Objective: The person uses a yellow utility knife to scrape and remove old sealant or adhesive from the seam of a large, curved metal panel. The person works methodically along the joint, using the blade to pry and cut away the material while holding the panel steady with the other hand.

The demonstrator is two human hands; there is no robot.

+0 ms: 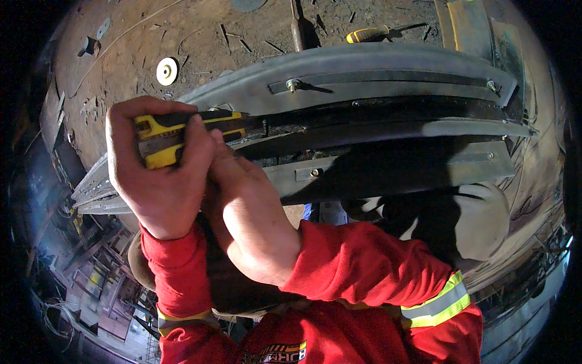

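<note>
My left hand (154,182) is closed round a yellow-and-black utility knife (160,159), whose front end points right along a long curved dark grey part (239,88). Whether a blade touches the part cannot be made out. My right hand (251,209) is crossed in close beside the left one. Its fingers are curled in, and whatever they grip is hidden behind the hands. The grey part lies across in front of me in several long strips, with a dark channel between them and bolts (293,85) in its slots.
A yellow-handled screwdriver (368,34) and a rusty rod-like tool (297,30) lie beyond the part on the brown, debris-strewn surface (127,67). A white disc (167,71) lies left of them. My knee (482,218) is close to the part's near right side.
</note>
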